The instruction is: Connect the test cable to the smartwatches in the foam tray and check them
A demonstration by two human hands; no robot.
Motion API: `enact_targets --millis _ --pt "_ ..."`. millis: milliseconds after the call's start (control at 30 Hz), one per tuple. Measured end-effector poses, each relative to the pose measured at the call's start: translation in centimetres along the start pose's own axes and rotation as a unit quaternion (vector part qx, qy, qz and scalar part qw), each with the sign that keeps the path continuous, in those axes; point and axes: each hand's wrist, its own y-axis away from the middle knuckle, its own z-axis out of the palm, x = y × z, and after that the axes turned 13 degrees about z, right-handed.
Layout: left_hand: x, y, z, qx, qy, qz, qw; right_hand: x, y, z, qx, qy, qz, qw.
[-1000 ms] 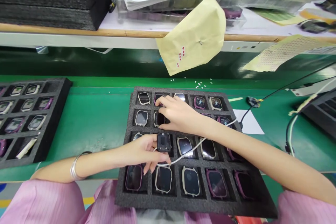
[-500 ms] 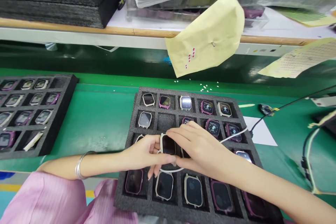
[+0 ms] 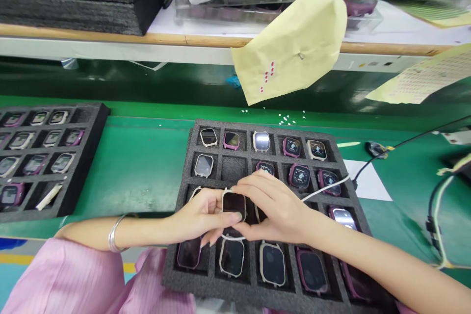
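Between my two hands is a smartwatch (image 3: 234, 203) with a pale frame and a dark screen, held above the black foam tray (image 3: 235, 288). My left hand (image 3: 206, 213) grips its left side, the thumb across the lower edge of the screen. The fingers of my right hand (image 3: 277, 206) close on the watch's right side and top corner. A white cable (image 3: 324, 189) runs from the right, passes behind my right hand and shows again below the watch; its end is hidden. Watches with pale or purple frames sit in the tray's compartments around my hands, some with lit screens.
At the left lies a second foam tray (image 3: 83, 157) with more watches and a white strip (image 3: 49, 197). A yellow paper (image 3: 294, 49) hangs from the shelf edge (image 3: 191, 40). A black cable (image 3: 415, 142) and a white sheet (image 3: 368, 181) lie at the right.
The watch has turned a little and shifted slightly left, its screen now facing me more squarely. Both hands stay on it, with my right hand moved slightly left.
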Motion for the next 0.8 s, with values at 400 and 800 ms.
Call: enact_targets --millis 400,800 --pt "-0.38 0.04 -0.30 -0.014 -0.013 -0.012 1.000 0.24 0.33 0.35 -0.003 -0.054 0.011 0.998" --pt "-0.76 0.08 -0.09 -0.023 -0.045 -0.019 0.999 0.20 0.41 0.00 -0.031 0.012 -0.005 0.999"
